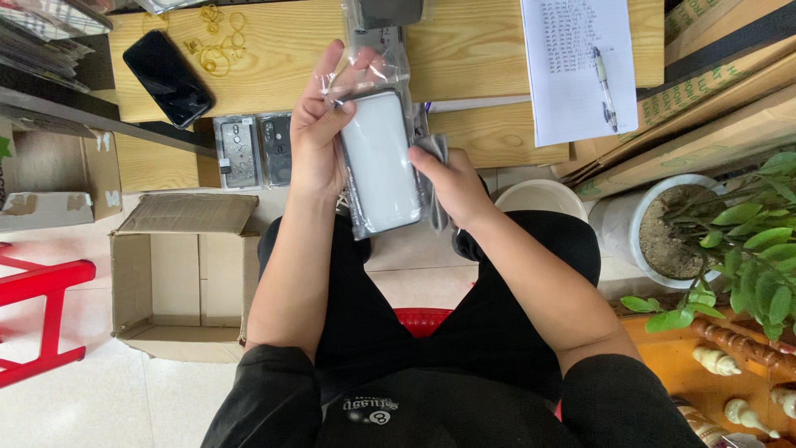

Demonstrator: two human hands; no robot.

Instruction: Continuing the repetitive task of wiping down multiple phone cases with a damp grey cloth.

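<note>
1. Seen from above, over a seated lap: white phone case [380, 162] in a clear plastic sleeve [365, 70], held upright in front of the wooden tabletop [464, 50], just below its near edge.
2. Left hand [319, 133] cupped along the left side of the phone case, fingers [332, 66] extended upward and close together, thumb pressed across the crinkled top of the clear plastic sleeve.
3. Right hand [452, 187] at the lower right edge of the phone case, thumb and fingers pinching the side of the sleeve; fingertips mostly hidden behind the plastic.
4. Long axis of the phone case running away from the body toward the tabletop, tilted slightly; pale broad face turned up to the camera, open end of the sleeve at the far, upper end.
5. Judged best handled with a steady left-hand grip on the long edge and a light pinch on the film alone at the right, keeping the case square to the sleeve mouth so the corners do not snag or crease the plastic.
6. Left of the phone case: two dark packaged cases [253, 149] at the tabletop edge, a black smartphone [166, 79] and loose rubber bands [217, 46] beyond them, an open cardboard box [178, 274] on the floor below.
7. Right of the phone case: a written sheet [572, 66] with a pen [605, 87], and a potted plant [721, 232].
</note>
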